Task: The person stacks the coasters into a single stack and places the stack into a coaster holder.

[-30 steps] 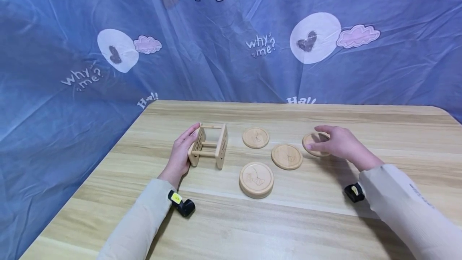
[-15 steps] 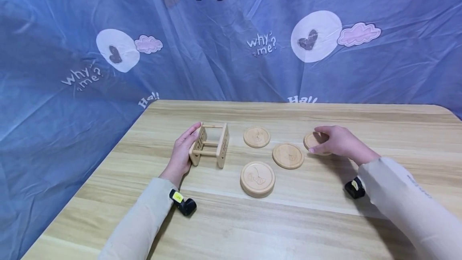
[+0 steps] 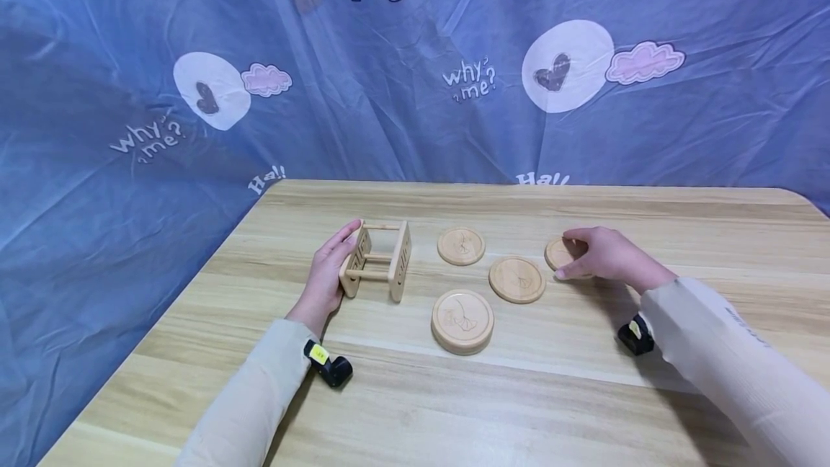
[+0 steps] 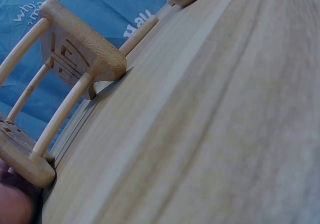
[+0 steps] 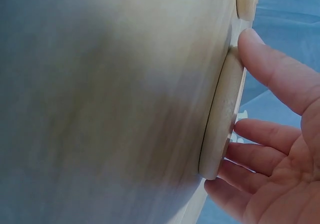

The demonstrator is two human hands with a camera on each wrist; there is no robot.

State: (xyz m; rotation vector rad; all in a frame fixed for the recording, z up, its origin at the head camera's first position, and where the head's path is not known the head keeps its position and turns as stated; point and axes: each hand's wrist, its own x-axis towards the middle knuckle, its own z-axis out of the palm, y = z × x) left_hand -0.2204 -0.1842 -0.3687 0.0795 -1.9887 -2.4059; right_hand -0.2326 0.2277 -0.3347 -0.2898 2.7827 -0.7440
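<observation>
Found right coaster (image 3: 558,254) flat on table (image 3: 467,416), within right hand (image 3: 606,256): thumb and fingertips bent to opposite rim sides; cannot tell firmness of grip. Noted nearby: middle coaster (image 3: 516,280), back coaster (image 3: 461,246), front pile (image 3: 462,319), apparently 2 stacked. Observed left hand (image 3: 324,276), fingers nearly straight against rack (image 3: 400,265). Judged early: 0 coasters in rack, lifting not yet done.

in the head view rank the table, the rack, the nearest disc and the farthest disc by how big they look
1. Table
2. Rack, judged by its open frame's outline
3. Nearest disc
4. Farthest disc

The discs' true size order is unsure: one is closer to the camera.
</observation>
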